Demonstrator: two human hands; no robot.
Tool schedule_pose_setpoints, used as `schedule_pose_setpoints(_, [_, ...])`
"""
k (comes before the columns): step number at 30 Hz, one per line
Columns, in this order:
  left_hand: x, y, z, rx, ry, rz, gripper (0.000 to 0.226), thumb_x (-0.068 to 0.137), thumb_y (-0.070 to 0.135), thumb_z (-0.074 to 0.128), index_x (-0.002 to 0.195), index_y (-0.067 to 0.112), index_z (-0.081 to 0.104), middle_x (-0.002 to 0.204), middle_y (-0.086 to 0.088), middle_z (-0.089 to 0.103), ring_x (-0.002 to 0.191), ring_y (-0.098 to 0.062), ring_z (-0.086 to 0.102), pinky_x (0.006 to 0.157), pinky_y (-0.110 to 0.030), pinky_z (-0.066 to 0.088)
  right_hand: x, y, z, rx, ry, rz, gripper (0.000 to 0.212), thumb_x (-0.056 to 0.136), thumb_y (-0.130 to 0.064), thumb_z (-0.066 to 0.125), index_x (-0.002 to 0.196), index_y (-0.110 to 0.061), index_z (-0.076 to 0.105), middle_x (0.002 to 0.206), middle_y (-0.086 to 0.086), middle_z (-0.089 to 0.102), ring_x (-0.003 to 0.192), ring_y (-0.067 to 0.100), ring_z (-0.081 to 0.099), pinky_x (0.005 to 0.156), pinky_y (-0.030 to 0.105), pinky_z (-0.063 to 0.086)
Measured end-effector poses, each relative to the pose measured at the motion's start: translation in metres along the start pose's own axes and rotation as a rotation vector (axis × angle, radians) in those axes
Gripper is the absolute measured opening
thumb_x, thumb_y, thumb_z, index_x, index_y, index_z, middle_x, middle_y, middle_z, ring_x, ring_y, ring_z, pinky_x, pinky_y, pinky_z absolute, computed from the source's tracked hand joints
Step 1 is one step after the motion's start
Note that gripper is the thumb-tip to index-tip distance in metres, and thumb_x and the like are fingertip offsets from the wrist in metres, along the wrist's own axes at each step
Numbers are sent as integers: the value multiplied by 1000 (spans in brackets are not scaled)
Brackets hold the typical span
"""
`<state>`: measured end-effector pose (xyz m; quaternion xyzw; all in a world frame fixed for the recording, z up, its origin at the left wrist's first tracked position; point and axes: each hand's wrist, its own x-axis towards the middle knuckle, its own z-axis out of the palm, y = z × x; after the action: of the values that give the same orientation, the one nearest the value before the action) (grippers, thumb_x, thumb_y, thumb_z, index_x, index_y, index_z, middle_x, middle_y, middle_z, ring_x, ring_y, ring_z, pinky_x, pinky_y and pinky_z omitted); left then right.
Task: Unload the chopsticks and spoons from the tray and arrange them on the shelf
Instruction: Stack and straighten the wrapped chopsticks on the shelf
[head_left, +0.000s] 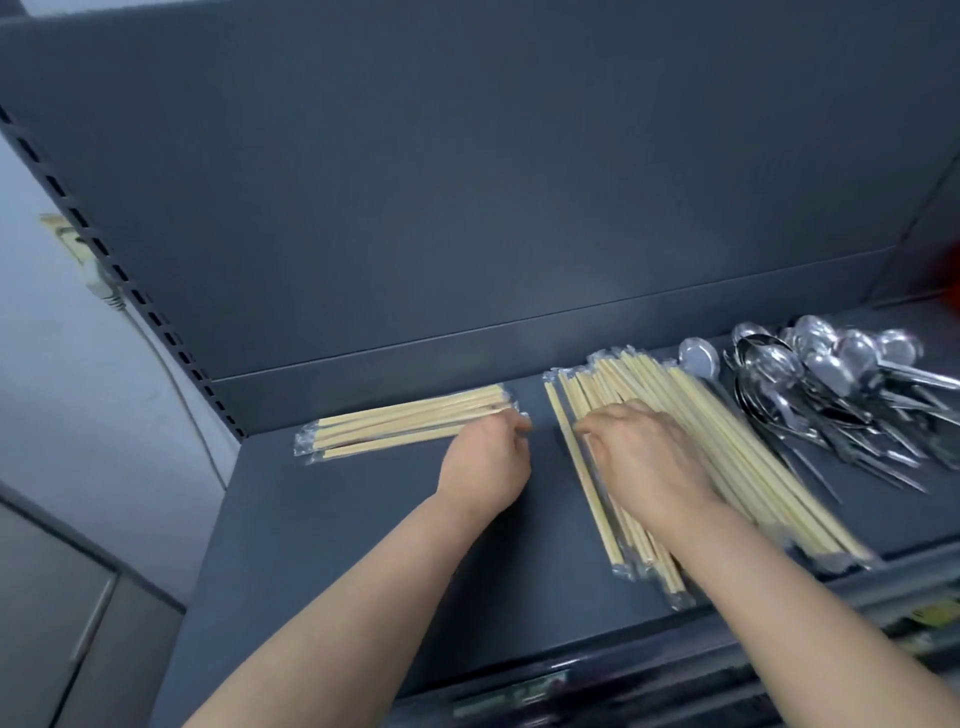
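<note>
A small row of wrapped wooden chopsticks (405, 423) lies crosswise on the dark grey shelf (363, 545). My left hand (485, 460) is at that row's right end, its curled fingers pinching the wrapper tips. A bigger heap of wrapped chopsticks (737, 452) lies fanned toward the front edge. My right hand (644, 457) lies on this heap, fingers bent down over its left part. A pile of steel spoons (831, 389) sits at the right of the shelf. No tray is in view.
The shelf's back panel (467, 208) rises behind everything, with a slotted upright (130, 296) at its left. A cable and plug (98, 275) hang beside the upright. A lower shelf edge with labels (519, 691) runs below. Something orange (948, 280) shows at the far right.
</note>
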<state>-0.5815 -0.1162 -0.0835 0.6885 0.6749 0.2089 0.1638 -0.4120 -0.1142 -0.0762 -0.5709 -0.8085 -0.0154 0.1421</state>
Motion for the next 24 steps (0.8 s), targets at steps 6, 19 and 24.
schedule_pose_setpoints(6, [19, 53, 31, -55, -1, -162, 20, 89, 12, 45, 92, 3, 63, 93, -13, 68, 91, -32, 63, 77, -35, 52, -23, 70, -19, 50, 27, 46, 27, 94, -10, 54, 108, -26, 71, 110, -7, 69, 102, 13, 58, 95, 34, 48])
schedule_pose_setpoints(19, [52, 118, 65, -498, -48, -528, 29, 79, 30, 71, 71, 12, 50, 71, -8, 57, 66, -25, 57, 58, -30, 42, -24, 114, -21, 204, -67, -4, 26, 96, -31, 51, 120, -30, 63, 120, -13, 63, 111, 8, 52, 96, 25, 42])
schedule_pose_setpoints(24, [44, 111, 56, -607, 8, -547, 14, 85, 19, 60, 84, 5, 62, 74, -10, 57, 66, -23, 54, 58, -29, 40, -22, 111, -24, 177, -59, 2, 23, 97, -27, 48, 113, -30, 65, 112, -13, 66, 104, 8, 54, 86, 24, 46])
